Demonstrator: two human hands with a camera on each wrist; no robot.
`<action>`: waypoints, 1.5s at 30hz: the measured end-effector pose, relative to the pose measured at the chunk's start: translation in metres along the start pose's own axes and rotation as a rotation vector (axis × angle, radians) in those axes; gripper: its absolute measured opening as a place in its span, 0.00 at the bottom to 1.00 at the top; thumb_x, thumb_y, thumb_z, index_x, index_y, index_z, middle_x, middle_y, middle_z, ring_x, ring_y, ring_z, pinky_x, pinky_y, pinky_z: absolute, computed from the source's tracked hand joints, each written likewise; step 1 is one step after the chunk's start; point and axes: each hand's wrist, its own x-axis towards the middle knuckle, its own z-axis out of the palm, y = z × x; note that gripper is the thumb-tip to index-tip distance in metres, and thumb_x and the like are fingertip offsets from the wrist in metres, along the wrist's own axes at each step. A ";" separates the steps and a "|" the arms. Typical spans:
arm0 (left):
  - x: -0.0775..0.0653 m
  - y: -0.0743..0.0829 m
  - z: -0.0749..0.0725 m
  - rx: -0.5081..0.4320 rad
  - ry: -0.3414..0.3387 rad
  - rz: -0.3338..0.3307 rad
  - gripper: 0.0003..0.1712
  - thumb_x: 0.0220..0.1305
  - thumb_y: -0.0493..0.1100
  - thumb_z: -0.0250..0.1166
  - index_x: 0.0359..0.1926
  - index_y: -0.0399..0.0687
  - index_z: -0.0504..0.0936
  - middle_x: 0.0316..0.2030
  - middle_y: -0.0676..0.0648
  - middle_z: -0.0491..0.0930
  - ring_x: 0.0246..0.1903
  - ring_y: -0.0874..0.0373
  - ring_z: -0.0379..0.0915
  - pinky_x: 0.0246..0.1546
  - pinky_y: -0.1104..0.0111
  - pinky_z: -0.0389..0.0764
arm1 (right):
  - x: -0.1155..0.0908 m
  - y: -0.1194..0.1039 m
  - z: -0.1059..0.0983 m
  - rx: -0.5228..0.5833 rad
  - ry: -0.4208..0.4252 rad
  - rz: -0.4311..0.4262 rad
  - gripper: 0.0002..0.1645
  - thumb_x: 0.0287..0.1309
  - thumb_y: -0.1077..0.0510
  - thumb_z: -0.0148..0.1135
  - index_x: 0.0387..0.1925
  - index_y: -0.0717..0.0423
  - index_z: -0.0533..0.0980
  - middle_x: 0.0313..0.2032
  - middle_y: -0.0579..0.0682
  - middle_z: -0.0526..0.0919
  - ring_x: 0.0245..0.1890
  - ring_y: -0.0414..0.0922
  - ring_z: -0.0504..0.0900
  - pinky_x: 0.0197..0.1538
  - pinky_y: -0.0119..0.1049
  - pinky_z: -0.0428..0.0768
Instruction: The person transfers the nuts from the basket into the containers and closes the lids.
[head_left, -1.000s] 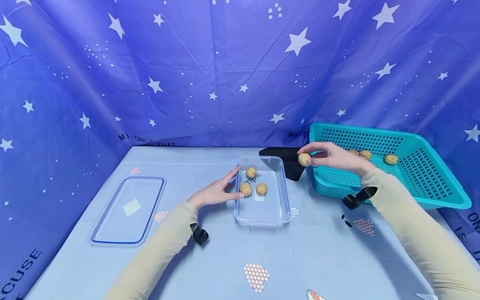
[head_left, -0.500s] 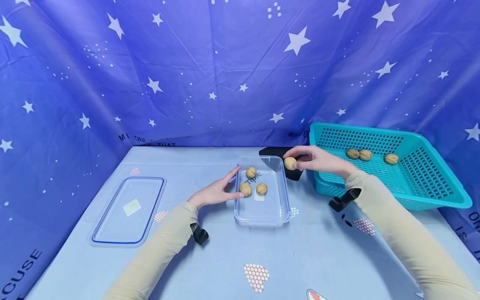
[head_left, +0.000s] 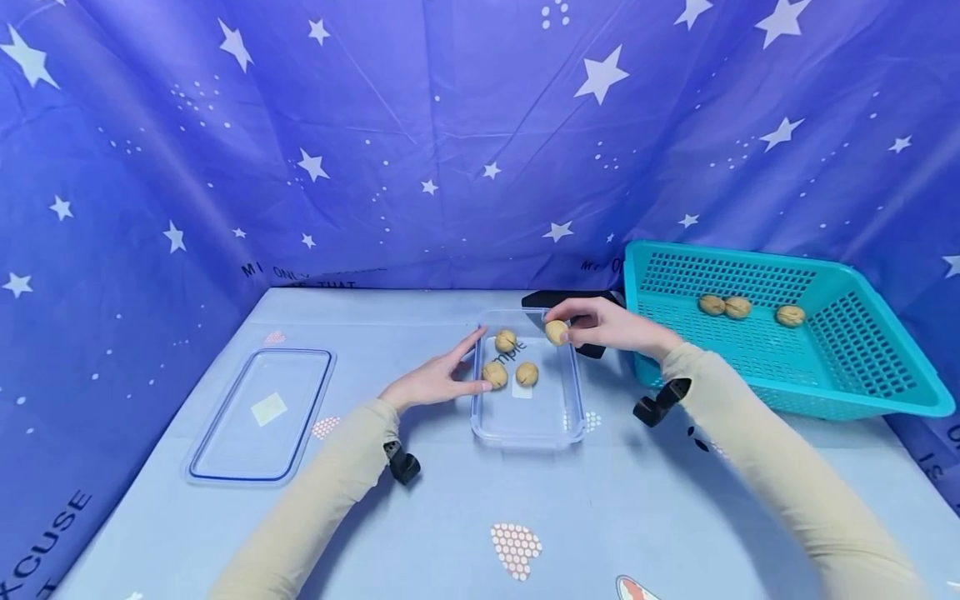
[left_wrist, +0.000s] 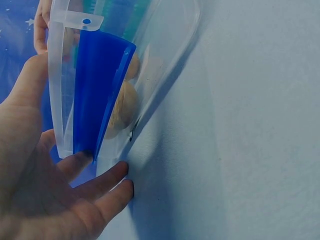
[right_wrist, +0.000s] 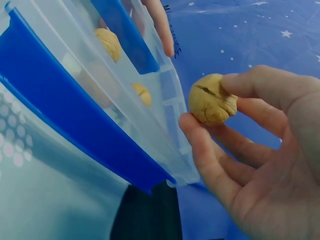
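Note:
My right hand (head_left: 611, 325) pinches a walnut (right_wrist: 212, 100) between thumb and fingertips, over the far right corner of the clear plastic food container (head_left: 528, 435). Three walnuts lie inside that container, among them one walnut (head_left: 527, 374) near its middle. At the container's left side, my left hand (head_left: 426, 384) rests with thumb and fingers spread against the wall and rim. From the left wrist view, those fingers (left_wrist: 107, 180) look fairly straight beside a blue side latch (left_wrist: 102, 90). A teal mesh basket (head_left: 817, 392) at the right holds three more walnuts (head_left: 791, 316).
On the left of the table lies a clear lid (head_left: 258, 417) with a blue seal and a pale label. A black flat thing (head_left: 592, 350) sits behind the container, partly covered by my right hand. Star-patterned blue cloth (head_left: 390, 167) rises behind the table.
My right hand has carried the walnut leftward from beside the basket to the container's far right corner. My left hand stays at the container. The head view has shifted slightly.

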 end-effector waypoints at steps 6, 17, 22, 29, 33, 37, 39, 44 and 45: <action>0.001 -0.001 0.000 -0.006 -0.002 0.003 0.53 0.62 0.59 0.65 0.76 0.75 0.37 0.75 0.45 0.44 0.67 0.41 0.55 0.65 0.44 0.56 | 0.007 0.004 0.008 0.009 0.032 0.019 0.24 0.65 0.65 0.57 0.62 0.63 0.70 0.58 0.60 0.74 0.45 0.61 0.79 0.47 0.42 0.81; 0.001 0.000 -0.001 0.011 -0.005 0.007 0.53 0.62 0.59 0.64 0.76 0.71 0.37 0.75 0.45 0.44 0.67 0.42 0.56 0.65 0.44 0.56 | 0.005 0.004 0.011 0.041 0.053 0.025 0.22 0.65 0.67 0.56 0.60 0.68 0.71 0.58 0.65 0.73 0.48 0.52 0.81 0.50 0.43 0.80; 0.002 -0.001 -0.002 0.014 -0.003 0.006 0.54 0.62 0.59 0.64 0.77 0.70 0.37 0.75 0.45 0.44 0.67 0.42 0.56 0.66 0.44 0.55 | 0.001 0.000 0.006 0.047 0.061 0.056 0.20 0.66 0.66 0.55 0.58 0.66 0.72 0.59 0.64 0.73 0.49 0.52 0.81 0.52 0.50 0.79; 0.001 0.000 -0.001 0.018 -0.007 0.013 0.54 0.63 0.59 0.64 0.76 0.73 0.36 0.75 0.45 0.43 0.68 0.40 0.53 0.66 0.44 0.55 | -0.010 -0.005 -0.002 0.041 0.089 0.081 0.19 0.67 0.65 0.54 0.57 0.67 0.72 0.54 0.65 0.76 0.48 0.59 0.79 0.50 0.58 0.77; 0.001 -0.001 -0.001 0.017 -0.012 0.004 0.54 0.62 0.60 0.64 0.75 0.75 0.35 0.75 0.46 0.43 0.68 0.41 0.54 0.66 0.44 0.56 | -0.018 -0.007 -0.007 0.041 0.110 0.103 0.20 0.67 0.66 0.53 0.58 0.69 0.71 0.56 0.67 0.74 0.51 0.60 0.78 0.51 0.54 0.79; 0.001 0.000 -0.001 0.006 -0.008 0.002 0.54 0.62 0.60 0.64 0.76 0.73 0.36 0.75 0.45 0.44 0.67 0.42 0.55 0.65 0.44 0.56 | -0.023 -0.009 -0.012 0.033 0.129 0.106 0.20 0.66 0.66 0.53 0.58 0.69 0.71 0.56 0.66 0.75 0.51 0.59 0.78 0.49 0.47 0.81; 0.000 0.002 -0.001 0.002 -0.006 0.001 0.54 0.62 0.59 0.64 0.76 0.72 0.36 0.74 0.44 0.44 0.67 0.42 0.56 0.66 0.44 0.56 | -0.026 -0.009 -0.014 0.025 0.138 0.100 0.19 0.67 0.66 0.53 0.57 0.68 0.72 0.55 0.65 0.76 0.51 0.59 0.78 0.48 0.43 0.82; 0.000 0.004 0.000 -0.006 -0.005 0.007 0.54 0.62 0.57 0.65 0.76 0.70 0.37 0.74 0.42 0.45 0.67 0.41 0.55 0.66 0.44 0.55 | -0.035 -0.009 -0.019 0.014 0.160 0.095 0.18 0.68 0.65 0.52 0.57 0.65 0.73 0.55 0.61 0.76 0.48 0.50 0.80 0.47 0.38 0.81; 0.000 0.004 0.000 -0.006 -0.006 0.009 0.54 0.63 0.57 0.65 0.77 0.70 0.37 0.74 0.42 0.45 0.67 0.41 0.55 0.66 0.43 0.55 | -0.036 -0.009 -0.020 0.013 0.163 0.099 0.18 0.68 0.64 0.52 0.57 0.65 0.73 0.55 0.61 0.76 0.48 0.48 0.81 0.47 0.37 0.81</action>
